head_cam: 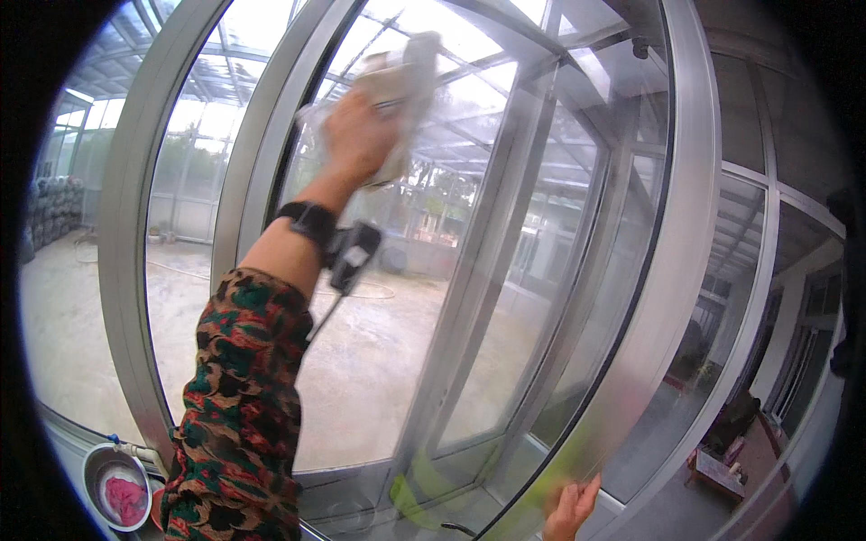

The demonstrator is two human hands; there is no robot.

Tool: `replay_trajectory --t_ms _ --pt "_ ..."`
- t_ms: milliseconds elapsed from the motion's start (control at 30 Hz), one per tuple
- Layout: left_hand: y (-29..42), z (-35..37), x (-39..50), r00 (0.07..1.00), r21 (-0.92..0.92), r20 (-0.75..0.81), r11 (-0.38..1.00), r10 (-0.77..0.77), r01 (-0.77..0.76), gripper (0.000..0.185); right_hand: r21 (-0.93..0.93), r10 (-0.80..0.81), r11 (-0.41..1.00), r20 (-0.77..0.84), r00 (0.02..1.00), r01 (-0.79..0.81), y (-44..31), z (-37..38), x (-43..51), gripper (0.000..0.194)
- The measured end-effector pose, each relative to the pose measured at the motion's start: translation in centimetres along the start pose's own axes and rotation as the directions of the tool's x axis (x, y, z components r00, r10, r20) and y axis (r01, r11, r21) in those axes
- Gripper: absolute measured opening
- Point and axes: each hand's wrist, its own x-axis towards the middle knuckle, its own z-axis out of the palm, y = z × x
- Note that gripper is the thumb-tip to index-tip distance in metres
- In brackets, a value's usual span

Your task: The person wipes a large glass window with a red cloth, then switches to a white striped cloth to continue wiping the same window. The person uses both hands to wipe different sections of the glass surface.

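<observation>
My left hand [362, 132], blurred by motion, holds a pale cloth [413, 81] against the upper part of a large glass pane [433, 203]. A black band [308, 223] circles that wrist, with a small black device [355, 253] and a cable beside it. The patterned sleeve [237, 406] reaches up from the lower left. At the lower right, my right hand [572, 510] grips the edge of the pane's silver metal frame [683, 250]; part of the hand is cut off by the picture's lower border.
At lower left stands a metal basin [91, 473] with a pink cloth [125, 502] inside, beside a red container [157, 507] and a pipe with a blue-handled tap [128, 448]. Metal posts [132, 223] divide the glazing. Behind me to the right is a low table [717, 477].
</observation>
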Motion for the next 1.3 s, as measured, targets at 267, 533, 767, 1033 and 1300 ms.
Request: replay_trajectory --t_ms 267,533,767,1033,1300 --pt "-14.7 -1.4 -4.2 0.99 0.294 -0.136 0.954 -0.023 0.063 0.062 -0.199 -0.117 0.974 -0.035 0.993 0.108 1.2 0.5 -2.1 0.055" --pt "-11.5 1.2 0.7 0.973 0.013 -0.055 0.975 -0.223 0.224 0.068 0.029 -0.037 0.999 -0.042 0.998 0.038 1.5 0.5 -1.2 0.054" --pt "6.6 3.1 -2.4 0.98 -0.074 0.192 0.997 0.052 -0.038 0.082 0.04 -0.042 0.998 0.001 0.999 0.042 -0.8 1.2 -1.3 0.05" --pt "19.0 0.2 -14.6 0.752 -0.303 -0.124 0.697 0.648 -0.65 0.067 0.051 -0.058 0.997 -0.085 0.995 0.062 -1.2 1.0 -1.6 0.046" --pt "5.4 0.8 -12.6 0.806 -0.181 -0.068 0.787 0.588 -0.59 0.089 -0.035 -0.013 0.999 -0.108 0.994 0.01 0.1 -0.4 1.1 0.04"
